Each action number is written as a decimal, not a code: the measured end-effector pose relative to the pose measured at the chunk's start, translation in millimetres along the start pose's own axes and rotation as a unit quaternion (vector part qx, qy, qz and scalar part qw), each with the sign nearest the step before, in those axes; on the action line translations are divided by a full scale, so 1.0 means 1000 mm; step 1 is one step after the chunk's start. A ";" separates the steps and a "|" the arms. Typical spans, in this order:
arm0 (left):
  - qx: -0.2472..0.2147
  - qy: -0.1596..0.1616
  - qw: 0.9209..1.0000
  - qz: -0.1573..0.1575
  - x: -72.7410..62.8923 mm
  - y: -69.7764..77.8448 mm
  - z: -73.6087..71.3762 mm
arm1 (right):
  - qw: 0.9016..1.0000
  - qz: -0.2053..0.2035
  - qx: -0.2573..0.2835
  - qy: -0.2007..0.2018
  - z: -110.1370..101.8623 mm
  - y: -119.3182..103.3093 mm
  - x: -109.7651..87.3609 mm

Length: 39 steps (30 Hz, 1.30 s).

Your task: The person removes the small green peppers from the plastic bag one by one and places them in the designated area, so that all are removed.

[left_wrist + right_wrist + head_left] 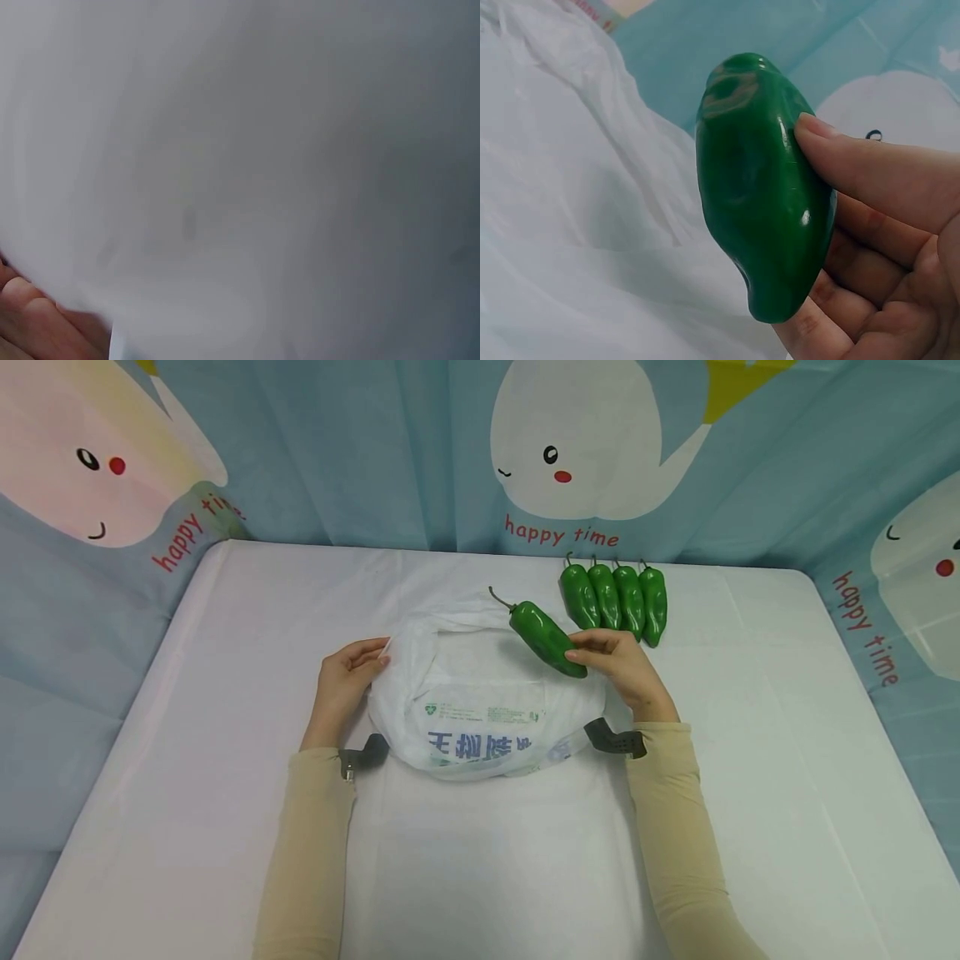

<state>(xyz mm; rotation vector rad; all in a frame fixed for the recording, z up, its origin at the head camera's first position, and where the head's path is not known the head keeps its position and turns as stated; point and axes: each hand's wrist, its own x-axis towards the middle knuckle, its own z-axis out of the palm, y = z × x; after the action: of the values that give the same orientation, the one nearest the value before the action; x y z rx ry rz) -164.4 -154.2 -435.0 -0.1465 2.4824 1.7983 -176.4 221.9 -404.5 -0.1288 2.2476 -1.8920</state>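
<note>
Over the white plastic bag [393, 727], my right hand [626, 668] pinches a green chili pepper [542, 633] near its lower end. The pepper's thin stem points up and left. In the right wrist view, the thumb [877, 172] presses one side of the pepper [757, 187], with the other fingers behind it. My left hand [345, 681] holds the bag's left edge between thumb and fingers. The bag's mouth is spread wide, and green and blue print shows on it. White film [225, 150] fills most of the left wrist view, leaving only part of the hand [45, 322] visible.
Several more green peppers [630, 597] lie side by side at the table's back edge, right of the bag. A white cloth [495, 860] covers the table. Behind it hangs a blue curtain [375, 452] with cartoon whales.
</note>
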 end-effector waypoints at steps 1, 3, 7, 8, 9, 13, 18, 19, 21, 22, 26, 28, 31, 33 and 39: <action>0.000 0.000 1.000 0.001 0.000 0.000 0.000 | 1.000 0.000 0.002 0.001 0.000 0.000 0.000; -0.002 0.001 1.000 0.003 0.001 -0.001 0.000 | 1.000 -0.001 0.008 0.004 -0.001 0.001 0.000; -0.004 0.003 1.000 0.007 0.001 -0.002 0.000 | 1.000 -0.003 0.013 0.010 -0.003 0.001 0.000; -0.004 0.003 1.000 0.008 0.001 -0.002 0.000 | 1.000 -0.004 0.012 0.012 -0.003 0.002 0.000; -0.004 0.003 1.000 0.010 0.001 -0.002 0.000 | 1.000 -0.005 0.011 0.014 -0.003 0.002 0.000; -0.008 0.002 1.000 0.013 0.001 -0.001 0.000 | 1.000 -0.011 0.001 0.022 -0.005 0.002 0.001; -0.009 0.003 1.000 0.011 0.001 0.000 0.000 | 0.999 -0.015 -0.002 0.034 -0.007 0.002 0.000; -0.010 0.002 1.000 0.010 0.001 0.000 0.000 | 0.999 -0.016 -0.002 0.037 -0.007 0.002 0.000; -0.011 0.002 1.000 0.007 0.001 0.000 0.000 | 0.999 -0.018 -0.001 0.040 -0.009 0.003 -0.001; -0.011 0.002 1.000 0.006 0.001 0.000 0.000 | 0.999 -0.020 0.001 0.042 -0.010 0.003 -0.001; -0.009 0.002 1.000 0.004 0.001 -0.001 0.001 | 0.998 -0.023 0.014 0.049 -0.013 0.004 -0.002; -0.008 0.003 1.000 0.005 0.001 -0.001 0.000 | 0.998 -0.023 0.019 0.055 -0.014 0.004 -0.003; -0.008 0.003 1.000 0.006 0.001 -0.002 0.000 | 0.997 -0.022 0.026 0.064 -0.017 0.003 -0.004; -0.010 0.002 1.000 0.006 0.000 -0.001 0.000 | 0.997 -0.022 0.031 0.070 -0.018 0.003 -0.005; -0.006 -0.002 1.000 0.004 0.000 0.000 0.000 | 0.994 -0.022 0.052 0.092 -0.022 0.004 -0.006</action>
<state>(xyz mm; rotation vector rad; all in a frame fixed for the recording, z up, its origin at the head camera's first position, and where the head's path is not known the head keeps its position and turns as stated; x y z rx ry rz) -163.9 -154.6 -435.2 -0.1344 2.4725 1.8152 -175.3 245.0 -404.2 0.0123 2.2697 -2.1195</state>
